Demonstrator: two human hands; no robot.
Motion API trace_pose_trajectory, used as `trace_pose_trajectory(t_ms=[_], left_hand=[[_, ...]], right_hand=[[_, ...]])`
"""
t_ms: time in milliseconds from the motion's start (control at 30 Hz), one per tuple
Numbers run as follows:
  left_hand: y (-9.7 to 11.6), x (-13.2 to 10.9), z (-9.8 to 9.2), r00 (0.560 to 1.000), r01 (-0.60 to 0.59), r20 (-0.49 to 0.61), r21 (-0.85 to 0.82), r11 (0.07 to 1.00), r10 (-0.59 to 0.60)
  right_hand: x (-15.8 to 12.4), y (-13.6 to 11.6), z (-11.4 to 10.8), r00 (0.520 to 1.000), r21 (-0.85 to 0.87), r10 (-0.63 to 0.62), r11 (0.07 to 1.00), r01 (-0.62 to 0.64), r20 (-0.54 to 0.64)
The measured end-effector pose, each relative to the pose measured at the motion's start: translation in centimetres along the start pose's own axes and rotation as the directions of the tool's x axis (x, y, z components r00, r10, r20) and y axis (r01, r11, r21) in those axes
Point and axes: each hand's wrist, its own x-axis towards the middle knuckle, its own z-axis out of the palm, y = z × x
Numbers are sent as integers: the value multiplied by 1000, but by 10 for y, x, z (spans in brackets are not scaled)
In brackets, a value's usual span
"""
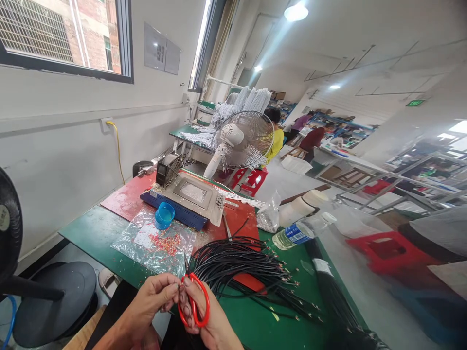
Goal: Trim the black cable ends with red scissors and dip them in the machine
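Red-handled scissors (207, 297) rest in my right hand (215, 316), their dark blades pointing up and away over the table edge. My left hand (155, 296) is closed in a pinch, its fingertips meeting those of my right hand beside the scissors. Whatever lies between the fingertips is too small to make out. Just beyond my hands lies a large bundle of black cables (237, 262), with stripped ends fanned toward the right. Left of it, small red and yellow scraps (166, 243) are scattered on a clear plastic bag (127, 243).
A blue cup (165, 216) stands on the bag, near a blue-based machine (182, 209) with a small fan. Behind is a large fan (242, 138). A bottle (292, 236) lies to the right, near another black cable bundle (335, 301). Several people sit or stand farther back.
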Motion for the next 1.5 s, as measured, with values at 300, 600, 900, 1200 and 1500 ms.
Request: trace_pose_trajectory(t_ms=[300,600,900,1200,1500], left_hand=[[-8,1,-2,999,-31,-13,-89,996,30],[-1,1,-2,998,-26,-53,-75,997,22],[-1,-1,-2,998,-25,-56,-58,998,22],[4,-4,2,989,43,-122,-337,940,-89],[7,-1,1,984,29,-153,-381,924,-94]], right_hand=[[0,1,5,999,26,29,999,-28,-22],[4,0,5,999,-38,-33,999,32,-30],[6,3,4,997,-82,-60,995,56,-44],[8,1,5,994,-203,-73,978,56,-76],[21,8,-5,949,-509,-285,842,181,-133]])
